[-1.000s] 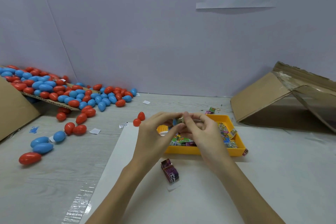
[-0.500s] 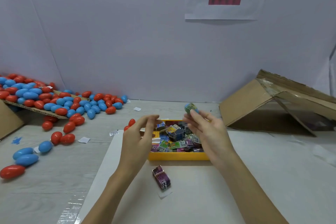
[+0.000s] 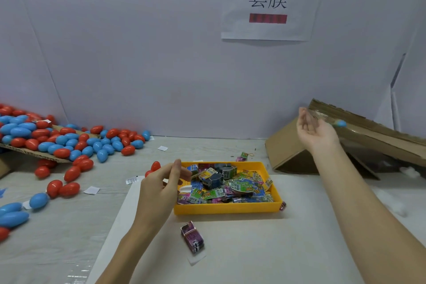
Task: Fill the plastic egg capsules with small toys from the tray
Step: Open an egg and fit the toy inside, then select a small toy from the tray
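The right hand (image 3: pixel 314 128) is raised far out to the right, palm up with the fingers loose and apart, holding nothing; just past its fingertips a small blue capsule (image 3: pixel 340 124) shows blurred against the slanted cardboard box (image 3: pixel 378 136), and I cannot tell if it touches the cardboard or is in the air. The left hand (image 3: pixel 161 185) hovers at the left edge of the yellow tray (image 3: pixel 227 210), fingers loosely curled with thumb and forefinger close together; whether it pinches something I cannot tell. The small toys (image 3: pixel 227 185) lie in a heap in the tray, directly to the right of the left hand and very near, while the right hand is well apart from them. The empty egg capsules (image 3: pixel 69 143), red and blue, are spread over the table (image 3: pixel 57 226) to the far left, most lying with the long axis across. So the left hand is clearly nearer both to the toys and to the capsules, and I judge the next pick belongs to it
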`<state>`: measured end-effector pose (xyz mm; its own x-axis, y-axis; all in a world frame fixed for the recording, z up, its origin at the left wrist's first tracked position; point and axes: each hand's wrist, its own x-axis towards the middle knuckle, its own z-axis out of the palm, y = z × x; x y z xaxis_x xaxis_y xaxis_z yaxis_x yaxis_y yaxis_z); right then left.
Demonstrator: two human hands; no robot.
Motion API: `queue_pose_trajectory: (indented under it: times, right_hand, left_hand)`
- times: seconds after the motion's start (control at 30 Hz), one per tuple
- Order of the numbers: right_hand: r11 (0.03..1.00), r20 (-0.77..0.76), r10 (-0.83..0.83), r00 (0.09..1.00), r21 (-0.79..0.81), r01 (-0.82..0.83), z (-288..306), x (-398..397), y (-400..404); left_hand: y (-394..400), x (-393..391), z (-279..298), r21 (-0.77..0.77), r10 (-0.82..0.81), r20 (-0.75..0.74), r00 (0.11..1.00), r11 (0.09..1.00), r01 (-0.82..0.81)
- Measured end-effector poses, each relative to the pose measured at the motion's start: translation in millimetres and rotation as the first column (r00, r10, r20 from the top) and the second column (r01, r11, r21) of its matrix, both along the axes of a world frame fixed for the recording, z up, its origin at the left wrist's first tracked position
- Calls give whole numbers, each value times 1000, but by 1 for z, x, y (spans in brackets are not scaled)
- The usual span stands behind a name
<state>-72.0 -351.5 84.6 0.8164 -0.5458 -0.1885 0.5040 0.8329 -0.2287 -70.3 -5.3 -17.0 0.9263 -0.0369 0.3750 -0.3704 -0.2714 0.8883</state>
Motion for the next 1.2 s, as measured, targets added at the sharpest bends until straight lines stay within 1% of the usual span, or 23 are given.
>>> queue_pose_trajectory:
  times: [0.07,0.17,0.23,0.33,0.43,0.5,0.57,0.63,0.67,0.73,0.8,0.83,0.87,0.97,1.0,1.07,1.13,1.17,1.2]
  right_hand:
    - [993,-38,75,996,-83,-78,-9,-4,16]
    - [953,-119,154,981,-244,-179,-26,-14,54]
    - [903,-160,212,964,-345,-256,-44,-21,81]
    - [785,-229,251,941,-521,-336,-70,-29,119]
    - [620,-301,192,934,-701,-353,-87,-31,145]
    - [498,-323,144,935,-793,-351,-93,-32,155]
    - [330,-327,56,944,-886,-326,-97,-34,162]
    - [143,-282,-44,958,-951,-274,-101,-35,167]
    - [70,-256,-85,963,-965,-251,-102,-35,170]
    - [-26,-217,-143,966,-975,-223,-103,-36,174]
    - [-56,-206,-163,965,-974,-217,-105,-35,176]
    - [-57,-209,-162,964,-974,-220,-106,-35,177]
    - [-60,-209,-162,964,-973,-221,-106,-35,176]
    - [-60,-219,-162,962,-971,-231,-107,-35,172]
    - [-59,-220,-160,962,-971,-232,-108,-35,171]
    - [-43,-222,-154,963,-972,-231,-109,-34,170]
    - [-31,-225,-147,963,-972,-232,-109,-32,169]
    - [-32,-223,-146,964,-973,-230,-110,-32,169]
    - [-35,-222,-145,964,-973,-229,-111,-31,168]
  left_hand:
    - [1,-1,1,6,10,-7,1000,1000,-10]
    - [0,-1,0,20,35,-11,999,999,-35]
    - [1,1,-2,38,68,-25,997,997,-67]
    - [6,7,-6,34,144,-45,989,989,-142]
    - [17,18,-10,58,271,-45,962,962,-268]
    - [26,27,-14,89,353,-42,935,933,-349]
    - [35,36,-20,174,431,-37,902,891,-419]
    - [45,44,-29,262,500,-30,865,840,-476]
    - [49,47,-33,304,529,-30,848,813,-497]
    - [57,55,-37,438,586,17,810,724,-533]
    - [61,70,-40,609,578,141,803,589,-531]
    - [62,80,-40,655,547,182,817,552,-515]
    - [62,91,-37,683,509,203,837,539,-494]
    - [60,126,-23,688,410,187,892,593,-418]
    - [60,137,-21,703,384,182,905,593,-393]
    - [59,156,-20,773,342,173,924,533,-342]
    - [59,169,-24,843,345,122,931,459,-281]
    - [60,174,-27,859,357,106,928,437,-267]
    - [61,176,-30,858,369,107,923,436,-273]
